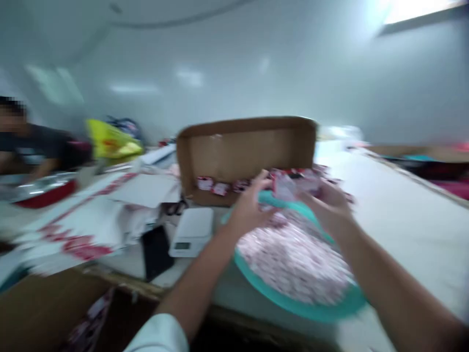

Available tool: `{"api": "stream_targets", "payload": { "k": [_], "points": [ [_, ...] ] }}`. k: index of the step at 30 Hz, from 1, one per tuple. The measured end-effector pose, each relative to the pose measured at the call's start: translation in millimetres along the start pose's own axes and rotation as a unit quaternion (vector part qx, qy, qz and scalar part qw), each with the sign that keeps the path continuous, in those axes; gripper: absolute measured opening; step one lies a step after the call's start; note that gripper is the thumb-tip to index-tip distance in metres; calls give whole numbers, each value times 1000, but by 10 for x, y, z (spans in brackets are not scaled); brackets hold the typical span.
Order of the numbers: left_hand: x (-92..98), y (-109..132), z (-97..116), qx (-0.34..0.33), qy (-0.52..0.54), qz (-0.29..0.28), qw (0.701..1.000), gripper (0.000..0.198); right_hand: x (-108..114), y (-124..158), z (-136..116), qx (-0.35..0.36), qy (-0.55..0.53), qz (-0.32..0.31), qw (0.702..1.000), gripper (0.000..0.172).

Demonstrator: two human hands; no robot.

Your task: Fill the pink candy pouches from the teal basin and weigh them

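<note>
My right hand (326,200) is closed on a small clear packet with red-and-white print (287,186), above the far rim of a teal basin (278,298). My left hand (251,205) is at the packet's left side, fingers curved and thumb apart, with no object visible in its grasp. A heap of small pale pink pieces (293,259) fills the basin; blur hides what they are. Behind my hands, a cardboard box (242,151) shows its open side, with several red-and-white packets (220,188) along its lower edge.
Left of the basin are a white digital scale (193,232), a black flat object (157,252) and scissors (177,208). White sheets with red print (84,230) cover the table's left. A person (32,142) sits at far left, near a yellow bag (112,141). Another carton (47,308) stands below the table edge.
</note>
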State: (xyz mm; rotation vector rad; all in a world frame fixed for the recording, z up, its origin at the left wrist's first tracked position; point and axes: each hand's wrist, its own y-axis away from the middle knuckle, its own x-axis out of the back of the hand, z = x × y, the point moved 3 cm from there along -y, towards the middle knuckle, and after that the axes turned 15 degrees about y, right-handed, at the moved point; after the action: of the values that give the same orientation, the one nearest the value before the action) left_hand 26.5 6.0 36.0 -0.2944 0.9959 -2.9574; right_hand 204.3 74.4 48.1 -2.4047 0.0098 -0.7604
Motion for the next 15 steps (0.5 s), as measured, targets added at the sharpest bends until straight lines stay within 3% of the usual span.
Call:
{"api": "stream_targets", "payload": {
  "k": [2, 4, 5, 8, 12, 15],
  "points": [
    [-35, 37, -111, 31, -14, -100, 994, 73, 364, 69, 97, -44, 44, 62, 996, 56],
    [-44, 72, -308, 76, -36, -227, 970, 63, 627, 169, 285, -81, 36, 183, 979, 52],
    [-29, 85, -420, 92, -55, -253, 961, 55, 725, 249, 420, -97, 41, 223, 969, 51],
    [1, 135, -674, 68, -90, -253, 961, 44, 963, 642, 941, -230, 110, 263, 931, 55],
    [-2, 219, -810, 30, -113, -219, 969, 40, 1127, 1174, 1573, -345, 159, 203, 903, 49],
    [9, 232, -802, 18, -104, -201, 974, 37, 1117, 1267, 1904, -377, 174, 136, 899, 38]
  ]
}}
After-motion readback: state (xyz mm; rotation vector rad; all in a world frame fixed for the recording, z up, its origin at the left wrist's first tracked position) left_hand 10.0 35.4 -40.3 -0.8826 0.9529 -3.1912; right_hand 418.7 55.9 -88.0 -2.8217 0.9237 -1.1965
